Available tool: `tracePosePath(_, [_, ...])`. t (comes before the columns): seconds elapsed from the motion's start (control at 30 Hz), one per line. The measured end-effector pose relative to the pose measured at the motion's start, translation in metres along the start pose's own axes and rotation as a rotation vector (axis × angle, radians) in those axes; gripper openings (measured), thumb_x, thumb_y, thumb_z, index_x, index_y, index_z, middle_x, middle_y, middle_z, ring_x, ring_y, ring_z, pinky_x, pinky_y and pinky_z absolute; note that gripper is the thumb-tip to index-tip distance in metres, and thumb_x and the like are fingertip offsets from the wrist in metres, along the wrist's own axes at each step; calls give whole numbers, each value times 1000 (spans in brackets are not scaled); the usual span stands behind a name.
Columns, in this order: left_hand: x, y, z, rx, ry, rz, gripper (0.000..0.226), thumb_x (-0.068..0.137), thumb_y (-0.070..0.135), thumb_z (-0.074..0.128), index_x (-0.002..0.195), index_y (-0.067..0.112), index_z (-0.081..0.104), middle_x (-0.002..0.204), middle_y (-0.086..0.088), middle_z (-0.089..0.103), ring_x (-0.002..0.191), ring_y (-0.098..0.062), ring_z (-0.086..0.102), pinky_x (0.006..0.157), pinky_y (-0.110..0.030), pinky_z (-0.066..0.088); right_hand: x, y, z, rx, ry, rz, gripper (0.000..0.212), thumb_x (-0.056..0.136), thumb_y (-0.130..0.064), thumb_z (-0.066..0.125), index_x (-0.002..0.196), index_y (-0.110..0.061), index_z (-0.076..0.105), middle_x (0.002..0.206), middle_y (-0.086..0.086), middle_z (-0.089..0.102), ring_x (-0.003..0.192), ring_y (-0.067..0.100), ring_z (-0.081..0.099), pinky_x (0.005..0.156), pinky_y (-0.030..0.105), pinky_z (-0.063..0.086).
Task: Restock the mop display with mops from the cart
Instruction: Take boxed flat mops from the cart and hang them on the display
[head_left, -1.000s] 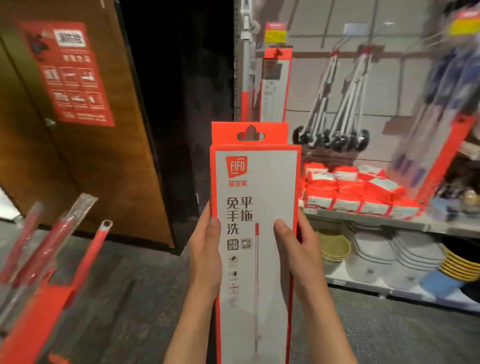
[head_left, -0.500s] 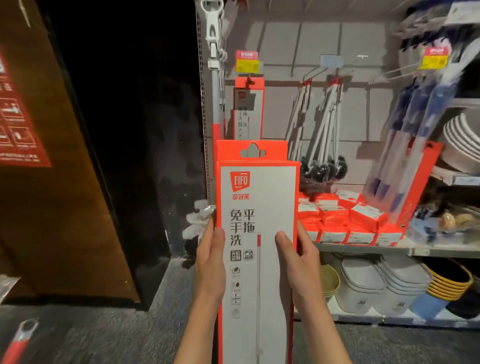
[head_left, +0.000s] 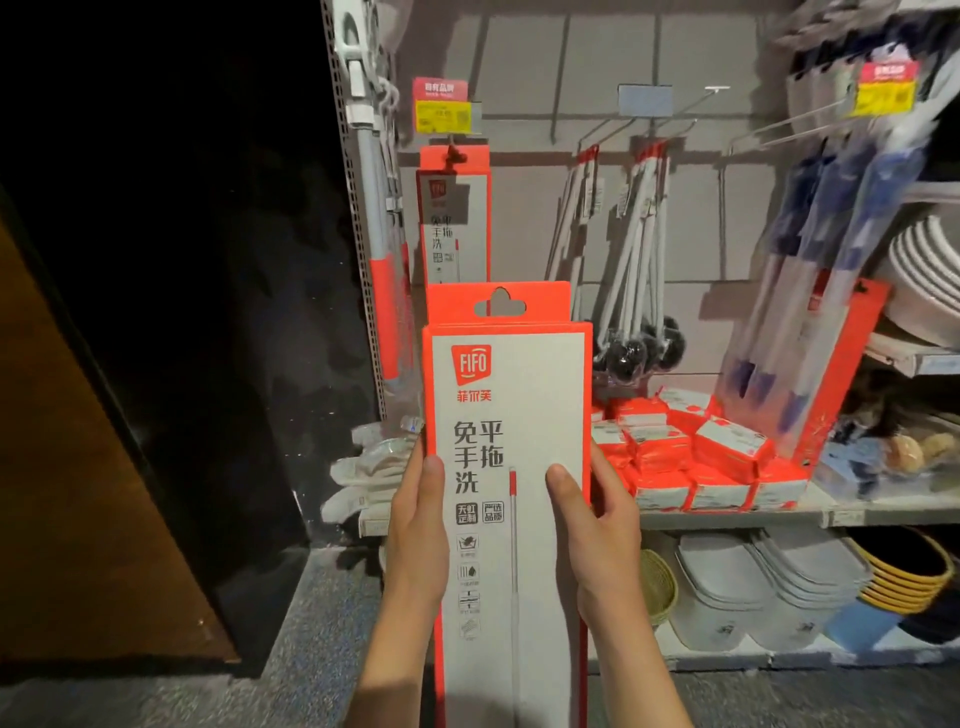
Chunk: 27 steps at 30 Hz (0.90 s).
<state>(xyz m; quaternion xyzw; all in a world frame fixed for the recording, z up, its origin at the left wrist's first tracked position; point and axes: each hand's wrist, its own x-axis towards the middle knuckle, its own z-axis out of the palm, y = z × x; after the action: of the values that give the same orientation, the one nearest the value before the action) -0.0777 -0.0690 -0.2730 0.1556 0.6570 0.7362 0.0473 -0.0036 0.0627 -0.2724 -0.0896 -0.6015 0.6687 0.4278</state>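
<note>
I hold a tall white and orange boxed mop (head_left: 511, 415) upright in front of me. My left hand (head_left: 415, 530) grips its left edge with the thumb on the front. My right hand (head_left: 597, 530) grips the right edge the same way. The box has a hang hole in its orange top tab. Behind it, on the display wall, an identical boxed mop (head_left: 454, 218) hangs from a hook under a yellow price tag (head_left: 444, 115). The held box sits below and slightly right of that hanging one.
Long-handled brushes (head_left: 631, 270) hang to the right of the mop hook. Blue-handled items in an orange pack (head_left: 810, 322) lean at the far right. Orange packets (head_left: 691, 452) pile on the shelf (head_left: 727, 517). White tubs (head_left: 748, 587) sit below. A dark gap and a wooden panel (head_left: 78, 467) are on the left.
My view has swung right and closer to the display; the cart's red mop handles have left the frame. The boxed mop stays upright in both hands, now nearer the hanging box.
</note>
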Motion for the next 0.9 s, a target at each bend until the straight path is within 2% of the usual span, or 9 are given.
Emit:
tracePosePath(0.07, [22,1,12,-19,10,5,57,95,72,38,129,32,58,118,-3,71,117,-29,66,100,-53,52,26,7,1,35,-5,-4,62,78,-44,72,134,-19,63,125,-6,71,116,10,66,84,15,52])
tracePosePath(0.1, [34,2,18,-21,19,11,57,95,70,39,129,28,58,119,-5,71,117,-28,66,97,-49,55,40,10,2,47,-13,-3,60,78,-43,72,133,-19,64,124,-6,72,115,11,67,84,15,52])
tracePosePath(0.17, [61,7,30,21,49,55,61,92,71,39,125,24,59,106,6,75,104,-14,71,76,-25,59,69,14,6,70,-34,-2,57,79,-43,72,131,-21,65,124,-4,72,116,14,67,86,18,52])
tracePosePath(0.23, [85,13,40,75,86,99,64,88,74,37,121,25,62,97,15,75,93,0,71,64,-15,51,98,18,10,90,-57,-1,55,80,-42,71,131,-26,65,126,-4,70,119,15,65,88,21,53])
tracePosePath(0.37, [127,16,54,74,102,112,60,95,73,36,128,29,59,107,11,74,99,-7,71,75,-24,48,147,31,19,129,-105,17,52,82,-34,72,134,-30,64,128,-6,69,119,14,65,88,23,55])
tracePosePath(0.5, [161,16,61,89,170,138,50,100,66,37,119,25,60,96,12,73,89,-4,70,75,-28,47,184,41,32,162,-139,13,50,83,-28,72,132,-32,65,124,-6,71,115,13,68,84,22,56])
tracePosePath(0.63, [188,22,63,103,174,148,32,103,57,39,100,35,62,89,14,73,82,-2,71,70,-22,46,212,49,45,158,-148,41,51,81,-30,72,131,-30,65,119,-5,74,110,15,70,81,23,57])
tracePosePath(0.77, [216,27,58,95,158,176,35,104,55,40,108,28,63,93,11,74,85,-7,73,64,-16,50,234,55,63,160,-156,59,52,81,-32,73,132,-32,64,119,-5,73,107,16,72,83,29,59])
tracePosePath(0.9, [244,32,49,59,115,183,30,104,52,42,100,30,62,87,9,74,76,-7,73,58,-10,49,251,59,82,156,-140,70,48,85,-28,74,132,-31,65,119,-2,74,108,20,71,90,41,59])
